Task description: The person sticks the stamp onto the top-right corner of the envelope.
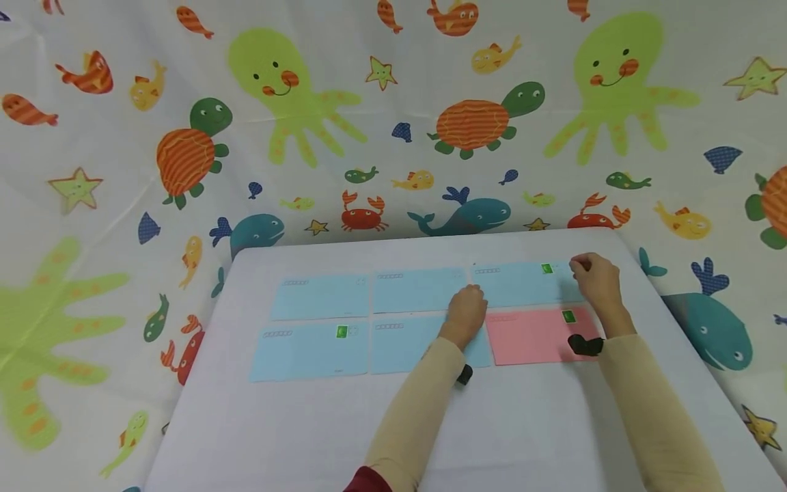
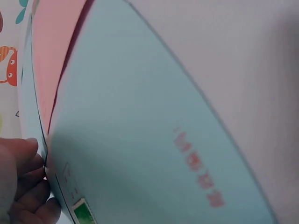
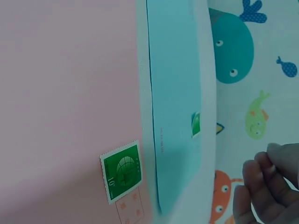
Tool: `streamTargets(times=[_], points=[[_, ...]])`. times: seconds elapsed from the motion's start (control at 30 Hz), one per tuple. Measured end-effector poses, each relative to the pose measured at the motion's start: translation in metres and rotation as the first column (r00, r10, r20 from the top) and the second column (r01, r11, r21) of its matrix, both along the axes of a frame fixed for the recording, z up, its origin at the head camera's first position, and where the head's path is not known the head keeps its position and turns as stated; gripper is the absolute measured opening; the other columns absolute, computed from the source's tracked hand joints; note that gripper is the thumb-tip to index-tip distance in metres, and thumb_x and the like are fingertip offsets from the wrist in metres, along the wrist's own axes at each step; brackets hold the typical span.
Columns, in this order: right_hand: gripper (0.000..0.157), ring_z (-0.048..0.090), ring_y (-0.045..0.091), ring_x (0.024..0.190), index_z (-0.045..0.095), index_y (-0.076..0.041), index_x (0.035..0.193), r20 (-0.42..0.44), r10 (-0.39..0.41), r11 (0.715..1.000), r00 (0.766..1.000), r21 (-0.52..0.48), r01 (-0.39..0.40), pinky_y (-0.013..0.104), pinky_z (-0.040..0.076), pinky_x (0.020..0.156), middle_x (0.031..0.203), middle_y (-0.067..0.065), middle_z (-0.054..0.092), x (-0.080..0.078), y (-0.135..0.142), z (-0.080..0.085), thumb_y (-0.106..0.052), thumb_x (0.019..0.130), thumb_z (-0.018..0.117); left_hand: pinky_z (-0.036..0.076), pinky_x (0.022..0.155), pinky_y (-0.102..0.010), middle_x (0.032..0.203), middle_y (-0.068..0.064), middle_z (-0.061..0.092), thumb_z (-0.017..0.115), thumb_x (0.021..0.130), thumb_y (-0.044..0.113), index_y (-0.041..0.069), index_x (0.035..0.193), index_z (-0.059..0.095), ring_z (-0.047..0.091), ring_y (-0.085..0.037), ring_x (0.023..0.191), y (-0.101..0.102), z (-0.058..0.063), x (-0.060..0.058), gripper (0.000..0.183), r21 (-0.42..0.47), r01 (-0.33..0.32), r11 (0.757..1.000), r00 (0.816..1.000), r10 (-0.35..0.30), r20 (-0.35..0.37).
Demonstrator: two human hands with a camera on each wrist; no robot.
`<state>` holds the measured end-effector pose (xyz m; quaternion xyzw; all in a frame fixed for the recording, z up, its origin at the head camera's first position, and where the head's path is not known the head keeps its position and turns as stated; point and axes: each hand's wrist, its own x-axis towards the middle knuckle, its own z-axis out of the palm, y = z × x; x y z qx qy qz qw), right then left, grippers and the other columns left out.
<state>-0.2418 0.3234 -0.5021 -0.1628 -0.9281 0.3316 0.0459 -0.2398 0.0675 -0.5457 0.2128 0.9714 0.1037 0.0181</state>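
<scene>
Sea-creature fabric [image 1: 378, 116] is hanging behind a white table [image 1: 246, 437]. At left, an upper-left blue envelope [image 1: 321, 301] is showing no stamp; below it, a lower-left blue envelope [image 1: 301, 355] is bearing a green stamp [image 1: 341, 331]. Next, an upper-middle blue envelope [image 1: 412, 290] is showing none, while the lower-middle blue envelope [image 2: 131, 121] is carrying one, visible in the left wrist view. There the left hand [image 1: 465, 314] is resting bent fingers at the envelope edges; whether it is gripping anything, I cannot tell. Farther right, an upper-right blue envelope [image 1: 513, 292] and, below it, a pink envelope [image 1: 522, 342] are each wearing a stamp. Rightmost, the right hand [image 1: 598, 280] is hovering by the upper-right one's end, fingers loosely bent, nothing visible between them. Stamping seems to be the step in hand; the next move is probably calling for a stamp on an unstamped corner.
</scene>
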Motion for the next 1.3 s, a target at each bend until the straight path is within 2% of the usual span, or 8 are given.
streamTargets(times=[0.1,0.2,0.33,0.47,0.67,0.9,1.1,1.3], points=[[0.039,0.06,0.037,0.101,0.057,0.006,0.128,-0.001,0.006,1.0,1.0,0.013,-0.006,0.03,0.046,0.076,0.113,0.027,0.062,0.004,0.0,0.001,-0.025,0.108,0.044,0.055,0.096,-0.023,0.128,0.0,0.069,0.054,0.104,0.02,0.011,0.114,0.074,0.066,-0.013,0.119,-0.001,0.0,0.0,0.024,-0.048,0.049,0.998,0.999,-0.049,-0.001],[0.039,0.059,0.036,0.102,0.056,0.005,0.129,0.01,0.013,1.0,1.0,0.002,-0.013,0.03,0.046,0.078,0.115,0.026,0.061,0.008,-0.001,0.002,-0.025,0.108,0.044,0.053,0.1,-0.024,0.136,0.001,0.065,0.053,0.104,0.018,0.013,0.118,0.073,0.062,-0.014,0.127,-0.002,0.001,0.0,0.025,-0.041,0.073,0.996,0.997,-0.073,0.003],[0.038,0.06,0.036,0.101,0.058,0.005,0.128,-0.011,0.024,1.0,1.0,0.003,-0.024,0.03,0.046,0.078,0.113,0.025,0.062,0.013,-0.006,0.004,-0.025,0.108,0.045,0.053,0.101,-0.027,0.138,-0.002,0.064,0.053,0.104,0.019,0.011,0.122,0.071,0.06,-0.018,0.131,-0.004,0.001,0.001,0.026,0.071,0.066,0.995,0.998,-0.065,-0.021],[0.039,0.059,0.035,0.1,0.058,0.005,0.128,-0.034,0.037,0.999,0.999,0.008,-0.037,0.032,0.046,0.079,0.113,0.025,0.062,0.019,-0.013,0.009,-0.026,0.108,0.044,0.054,0.099,-0.029,0.137,-0.006,0.065,0.055,0.103,0.02,0.009,0.122,0.071,0.061,-0.022,0.129,-0.008,0.003,0.002,0.027,0.117,0.053,0.992,0.996,-0.044,-0.083],[0.041,0.059,0.035,0.1,0.058,0.005,0.128,-0.049,0.035,0.999,0.998,0.02,-0.034,0.032,0.046,0.079,0.114,0.026,0.062,0.029,-0.016,0.015,-0.028,0.108,0.044,0.051,0.105,-0.032,0.141,-0.006,0.062,0.055,0.104,0.024,0.008,0.128,0.068,0.057,-0.021,0.134,-0.024,0.009,0.005,0.031,0.124,0.006,0.992,0.995,0.006,-0.097],[0.042,0.057,0.035,0.098,0.057,0.005,0.129,-0.037,0.032,0.999,0.999,0.021,-0.031,0.025,0.043,0.073,0.113,0.026,0.062,0.041,-0.016,0.022,-0.029,0.108,0.044,0.046,0.111,-0.039,0.142,-0.011,0.061,0.055,0.104,0.024,0.006,0.133,0.064,0.055,-0.025,0.136,-0.059,0.009,0.006,0.036,0.172,-0.043,0.984,0.994,0.06,-0.095],[0.04,0.056,0.032,0.093,0.058,0.004,0.126,-0.065,0.054,0.998,0.996,0.045,-0.051,0.016,0.041,0.066,0.11,0.025,0.063,0.051,-0.015,0.023,-0.029,0.106,0.048,0.038,0.117,-0.049,0.145,-0.013,0.058,0.055,0.103,0.027,0.005,0.136,0.061,0.051,-0.029,0.139,-0.092,0.007,0.002,0.04,0.171,-0.144,0.975,0.985,0.158,-0.069],[0.039,0.058,0.033,0.093,0.059,0.005,0.124,-0.114,0.066,0.996,0.991,0.062,-0.059,0.012,0.038,0.064,0.11,0.026,0.064,0.06,-0.018,0.022,-0.028,0.106,0.05,0.038,0.117,-0.048,0.147,-0.018,0.055,0.057,0.102,0.026,0.001,0.138,0.058,0.049,-0.032,0.14,-0.124,0.007,0.001,0.044,0.22,-0.211,0.952,0.973,0.226,-0.045]])
